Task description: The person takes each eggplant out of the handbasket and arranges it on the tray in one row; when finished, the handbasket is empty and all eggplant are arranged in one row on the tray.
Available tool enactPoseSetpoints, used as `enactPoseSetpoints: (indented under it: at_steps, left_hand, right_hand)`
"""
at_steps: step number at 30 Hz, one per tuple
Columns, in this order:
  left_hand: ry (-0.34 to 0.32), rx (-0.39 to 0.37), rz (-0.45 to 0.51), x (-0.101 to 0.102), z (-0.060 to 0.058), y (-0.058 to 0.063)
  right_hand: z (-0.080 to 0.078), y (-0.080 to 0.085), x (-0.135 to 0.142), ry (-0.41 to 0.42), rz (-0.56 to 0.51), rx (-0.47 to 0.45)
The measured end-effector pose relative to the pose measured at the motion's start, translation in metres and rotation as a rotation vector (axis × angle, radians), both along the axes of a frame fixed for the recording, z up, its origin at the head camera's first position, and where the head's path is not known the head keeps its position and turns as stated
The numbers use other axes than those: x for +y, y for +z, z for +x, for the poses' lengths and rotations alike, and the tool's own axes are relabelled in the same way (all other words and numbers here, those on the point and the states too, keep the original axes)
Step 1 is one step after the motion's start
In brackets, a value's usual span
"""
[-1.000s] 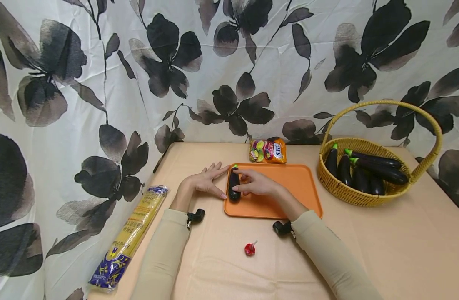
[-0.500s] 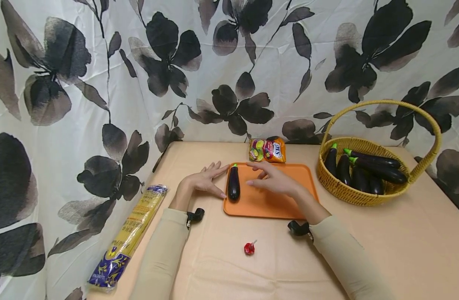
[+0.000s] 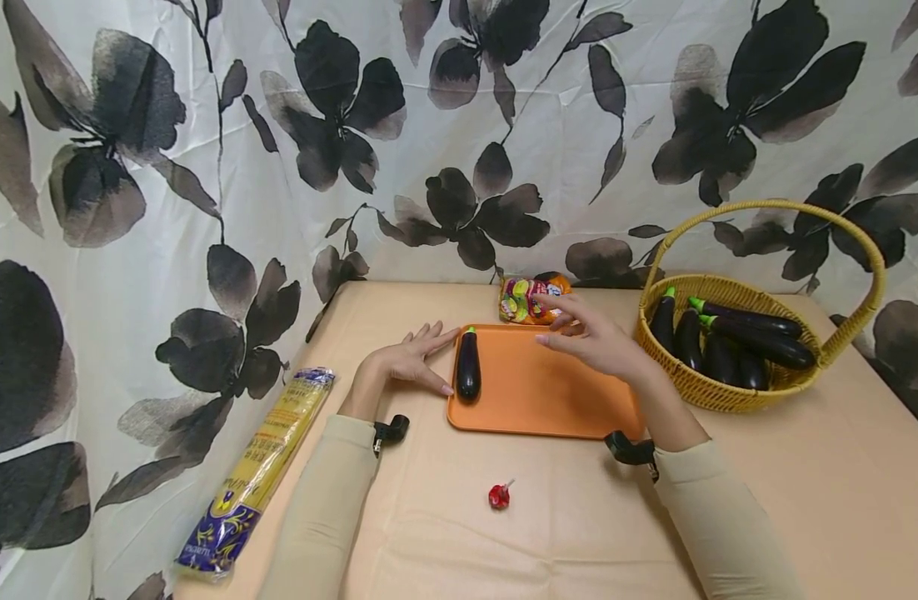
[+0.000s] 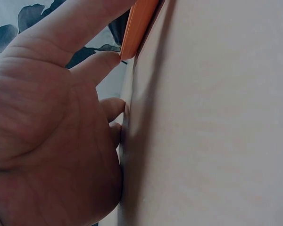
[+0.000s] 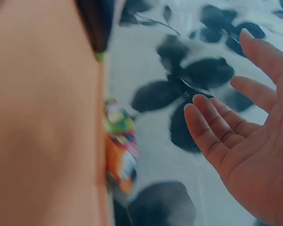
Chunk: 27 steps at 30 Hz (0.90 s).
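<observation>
An eggplant [image 3: 469,367] with a green stem end lies lengthwise at the left end of the orange tray [image 3: 549,392]. My left hand [image 3: 410,364] is beside the tray, thumb and fingertips at its left edge; in the left wrist view the fingers [image 4: 99,66] reach the orange rim. Above the tray's right half is my right hand [image 3: 594,337], fingers spread and loosely bent, holding nothing. The right wrist view shows that hand's palm [image 5: 259,160] with nothing in it. At the right stands a wicker basket [image 3: 691,398] holding several eggplants [image 3: 759,337].
Behind the tray lies a colourful candy bag [image 3: 522,302], partly covered by the right hand. A red-wrapped lollipop [image 3: 499,497] is in front of the tray. A spaghetti pack [image 3: 260,475] lies along the table's left edge. Floral cloth hangs behind.
My right hand has let go of the eggplant on the tray and moved right, toward the basket. The left hand has stayed at the tray's left edge.
</observation>
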<state>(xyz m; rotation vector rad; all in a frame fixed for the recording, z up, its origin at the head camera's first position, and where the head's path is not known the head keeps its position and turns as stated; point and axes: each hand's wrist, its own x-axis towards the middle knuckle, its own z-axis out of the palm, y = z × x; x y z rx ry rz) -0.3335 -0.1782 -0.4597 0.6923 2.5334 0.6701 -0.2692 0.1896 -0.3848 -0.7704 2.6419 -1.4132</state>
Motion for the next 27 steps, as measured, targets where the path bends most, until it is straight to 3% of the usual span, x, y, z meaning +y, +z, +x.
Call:
enactPoseSetpoints:
  at_steps: [8, 13, 19, 27]
  left_hand:
    - [0.005, -0.011, -0.003, 0.001, 0.001, 0.005]
    - [0.002, -0.005, -0.001, 0.001, 0.001, 0.005]
    - [-0.004, 0.004, 0.001, 0.002, 0.0, 0.002]
    - [-0.006, 0.005, 0.003, 0.002, 0.003, 0.002]
  right_hand:
    - [0.008, 0.019, 0.036, -0.142, -0.005, 0.045]
    - [0.014, 0.027, 0.051, -0.165, 0.031, 0.046]
    - [0.019, 0.031, 0.075, -0.189, 0.056, 0.082]
    - [0.022, 0.029, 0.113, -0.317, 0.158, 0.16]
